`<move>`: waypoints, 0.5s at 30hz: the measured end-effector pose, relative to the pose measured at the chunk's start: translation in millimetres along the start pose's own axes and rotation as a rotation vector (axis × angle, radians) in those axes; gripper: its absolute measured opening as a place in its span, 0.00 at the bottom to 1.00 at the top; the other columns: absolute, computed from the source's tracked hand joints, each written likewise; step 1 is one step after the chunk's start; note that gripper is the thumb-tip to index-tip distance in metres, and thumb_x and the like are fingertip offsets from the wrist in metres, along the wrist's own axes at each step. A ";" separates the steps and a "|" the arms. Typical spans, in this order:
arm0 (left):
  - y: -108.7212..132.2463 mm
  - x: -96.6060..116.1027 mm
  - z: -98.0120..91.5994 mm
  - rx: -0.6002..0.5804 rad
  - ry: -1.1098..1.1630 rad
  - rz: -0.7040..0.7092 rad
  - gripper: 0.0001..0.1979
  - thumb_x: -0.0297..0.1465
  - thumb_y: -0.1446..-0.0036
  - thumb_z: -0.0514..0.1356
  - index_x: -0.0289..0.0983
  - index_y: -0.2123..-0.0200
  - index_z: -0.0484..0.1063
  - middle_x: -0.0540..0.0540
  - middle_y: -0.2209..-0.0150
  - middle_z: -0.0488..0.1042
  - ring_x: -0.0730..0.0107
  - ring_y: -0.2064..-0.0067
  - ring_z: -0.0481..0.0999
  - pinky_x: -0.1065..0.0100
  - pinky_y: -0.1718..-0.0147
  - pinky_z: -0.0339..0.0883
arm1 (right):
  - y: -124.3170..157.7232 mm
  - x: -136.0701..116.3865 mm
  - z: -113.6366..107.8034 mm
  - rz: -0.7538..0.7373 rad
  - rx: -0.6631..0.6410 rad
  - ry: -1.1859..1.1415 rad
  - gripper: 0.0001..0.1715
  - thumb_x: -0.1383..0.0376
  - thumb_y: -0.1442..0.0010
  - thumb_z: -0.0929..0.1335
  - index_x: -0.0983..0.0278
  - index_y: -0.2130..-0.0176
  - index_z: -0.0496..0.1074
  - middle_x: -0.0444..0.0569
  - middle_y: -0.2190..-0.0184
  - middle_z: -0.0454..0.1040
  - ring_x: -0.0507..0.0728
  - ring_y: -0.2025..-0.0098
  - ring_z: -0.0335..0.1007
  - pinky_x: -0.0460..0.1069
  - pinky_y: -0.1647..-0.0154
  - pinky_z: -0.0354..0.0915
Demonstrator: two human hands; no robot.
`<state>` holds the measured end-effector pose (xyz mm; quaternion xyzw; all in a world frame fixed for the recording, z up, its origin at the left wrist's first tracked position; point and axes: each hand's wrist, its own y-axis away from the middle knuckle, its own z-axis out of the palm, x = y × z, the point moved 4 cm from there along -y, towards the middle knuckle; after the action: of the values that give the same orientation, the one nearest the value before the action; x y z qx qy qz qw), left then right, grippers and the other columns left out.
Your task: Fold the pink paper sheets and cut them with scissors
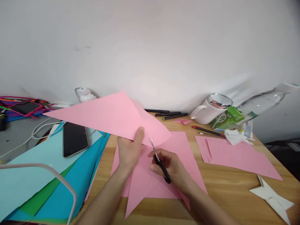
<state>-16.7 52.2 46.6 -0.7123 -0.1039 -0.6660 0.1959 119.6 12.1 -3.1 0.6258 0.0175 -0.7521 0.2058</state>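
My left hand (pixel 129 149) grips a large pink paper sheet (pixel 100 115) by its lower edge, thumb on top. The sheet is raised above the table, creased, with one long point reaching left. In my right hand (pixel 172 162) is a pair of scissors (pixel 161 167) with black handles, blades pointing up at the lower edge of the raised sheet. Whether the blades are cutting into the paper I cannot tell. Below both hands lie more pink sheets (pixel 187 150), one with pointed corners hanging toward me.
Left are blue paper sheets (pixel 79 178), a phone (pixel 74 140) and a white cable (pixel 63 179). At the back stand black pens (pixel 175 116), a mug (pixel 208 109), a green carton (pixel 228 118) and a bottle (pixel 262 101). Pink strips (pixel 234 156) and a folded white paper shape (pixel 272 197) lie right.
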 end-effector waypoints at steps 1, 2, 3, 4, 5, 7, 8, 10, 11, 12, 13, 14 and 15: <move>0.1 -0.3 0.0 0.000 0.005 -0.004 0.09 0.35 0.50 0.64 0.34 0.72 0.74 0.49 0.72 0.77 0.68 0.69 0.76 0.72 0.73 0.69 | -0.1 0.1 -0.1 0.001 0.003 0.003 0.20 0.64 0.58 0.77 0.66 0.65 0.72 0.38 0.79 0.65 0.47 0.77 0.56 0.44 0.75 0.52; 0.2 -0.6 0.0 -0.001 0.011 -0.007 0.09 0.35 0.50 0.64 0.34 0.72 0.74 0.49 0.72 0.77 0.68 0.69 0.76 0.71 0.72 0.70 | -0.1 0.2 -0.2 0.001 0.005 0.006 0.19 0.64 0.58 0.77 0.66 0.65 0.72 0.38 0.80 0.65 0.47 0.77 0.56 0.44 0.75 0.52; 0.3 -0.8 0.1 -0.003 0.017 -0.008 0.09 0.35 0.50 0.64 0.34 0.72 0.74 0.49 0.72 0.77 0.68 0.68 0.76 0.71 0.72 0.70 | -0.1 0.4 -0.3 0.002 0.006 0.010 0.19 0.64 0.58 0.77 0.66 0.65 0.72 0.38 0.80 0.65 0.47 0.77 0.56 0.44 0.75 0.52; 0.5 -0.9 0.1 -0.005 0.020 -0.009 0.09 0.35 0.50 0.64 0.34 0.71 0.74 0.49 0.71 0.77 0.68 0.68 0.76 0.71 0.72 0.70 | 0.0 0.5 -0.4 0.002 0.007 0.013 0.19 0.64 0.58 0.77 0.66 0.66 0.72 0.38 0.80 0.65 0.47 0.77 0.56 0.44 0.75 0.52; 0.6 -0.9 0.1 -0.004 0.021 -0.010 0.09 0.35 0.50 0.64 0.34 0.71 0.74 0.48 0.71 0.77 0.67 0.68 0.76 0.71 0.71 0.70 | 0.1 0.6 -0.5 0.002 0.008 0.015 0.19 0.64 0.58 0.77 0.66 0.66 0.72 0.38 0.80 0.64 0.47 0.77 0.56 0.44 0.75 0.52; 0.7 -0.8 0.0 0.000 0.013 -0.012 0.09 0.35 0.51 0.64 0.34 0.72 0.74 0.48 0.72 0.77 0.68 0.68 0.76 0.71 0.72 0.70 | 0.4 0.6 -0.8 -0.001 0.009 0.017 0.19 0.64 0.58 0.77 0.66 0.66 0.72 0.38 0.80 0.64 0.47 0.77 0.56 0.44 0.75 0.53; 0.8 -0.6 0.0 0.001 0.009 -0.012 0.09 0.35 0.51 0.64 0.34 0.72 0.74 0.48 0.72 0.77 0.68 0.69 0.75 0.71 0.72 0.70 | 0.4 0.5 -0.9 -0.002 0.010 0.020 0.18 0.64 0.58 0.77 0.66 0.66 0.72 0.38 0.80 0.64 0.47 0.77 0.56 0.44 0.75 0.53; 0.7 -0.2 0.1 0.001 0.005 -0.009 0.09 0.35 0.51 0.64 0.34 0.73 0.74 0.48 0.73 0.76 0.68 0.70 0.75 0.72 0.73 0.70 | 0.4 0.5 -1.1 -0.005 0.015 0.024 0.18 0.64 0.58 0.77 0.66 0.66 0.72 0.38 0.80 0.64 0.47 0.77 0.56 0.44 0.75 0.53; 0.6 -0.2 0.1 -0.001 0.005 -0.008 0.09 0.35 0.51 0.64 0.34 0.73 0.74 0.48 0.73 0.76 0.68 0.70 0.75 0.72 0.73 0.70 | 0.4 0.6 -1.1 -0.005 0.017 0.027 0.18 0.64 0.58 0.77 0.66 0.66 0.72 0.38 0.80 0.64 0.47 0.77 0.56 0.44 0.75 0.53; 0.6 -0.3 0.1 -0.002 0.006 -0.007 0.09 0.35 0.51 0.64 0.34 0.72 0.74 0.48 0.73 0.76 0.68 0.69 0.75 0.71 0.73 0.70 | 0.3 0.8 -1.1 -0.004 0.020 0.029 0.17 0.64 0.58 0.77 0.65 0.66 0.72 0.38 0.80 0.64 0.47 0.77 0.55 0.44 0.75 0.53; 0.5 -0.5 0.0 -0.001 0.009 -0.008 0.09 0.35 0.51 0.64 0.34 0.72 0.74 0.48 0.72 0.76 0.67 0.69 0.76 0.71 0.72 0.70 | 0.3 1.2 -1.1 -0.002 0.020 0.030 0.17 0.65 0.58 0.77 0.65 0.66 0.73 0.38 0.80 0.64 0.47 0.77 0.55 0.44 0.75 0.53; 0.5 -0.8 -0.1 0.000 0.011 -0.009 0.09 0.35 0.51 0.64 0.34 0.71 0.74 0.48 0.72 0.77 0.66 0.69 0.76 0.70 0.72 0.70 | 0.4 1.6 -1.2 -0.001 0.020 0.032 0.17 0.65 0.58 0.77 0.65 0.66 0.73 0.38 0.80 0.64 0.47 0.77 0.55 0.44 0.75 0.53; 0.6 -1.2 -0.2 0.000 0.015 -0.011 0.09 0.35 0.51 0.64 0.34 0.71 0.74 0.48 0.71 0.77 0.66 0.69 0.76 0.70 0.72 0.70 | 0.5 2.1 -1.3 -0.001 0.021 0.035 0.17 0.65 0.58 0.76 0.65 0.66 0.73 0.37 0.81 0.64 0.47 0.77 0.55 0.44 0.76 0.53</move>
<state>-16.8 51.7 45.4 -0.7066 -0.1066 -0.6723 0.1931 120.7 11.5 -5.3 0.6409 0.0136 -0.7414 0.1984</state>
